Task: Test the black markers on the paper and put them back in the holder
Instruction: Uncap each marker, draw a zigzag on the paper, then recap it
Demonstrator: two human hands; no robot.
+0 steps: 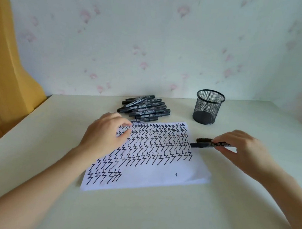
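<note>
1. Head view: the right hand (242,149) pinches a black marker (211,143) by its barrel, level, at the right edge of the paper (152,178); it may be two markers, the blur hides it.
2. The left hand (106,134) lies fingers loosely apart on the paper, gripping nothing.
3. The marker pile (144,107) lies behind the paper; the mesh pen holder (207,107) stands empty on the worktop (156,215).
4. Markers look light, stiff, slick; grip mid-barrel.

soft, even daylight is cast; faint shadows are seen under the forearms. wide-angle bowing is noted at the edges; slight blur is present throughout.
</note>
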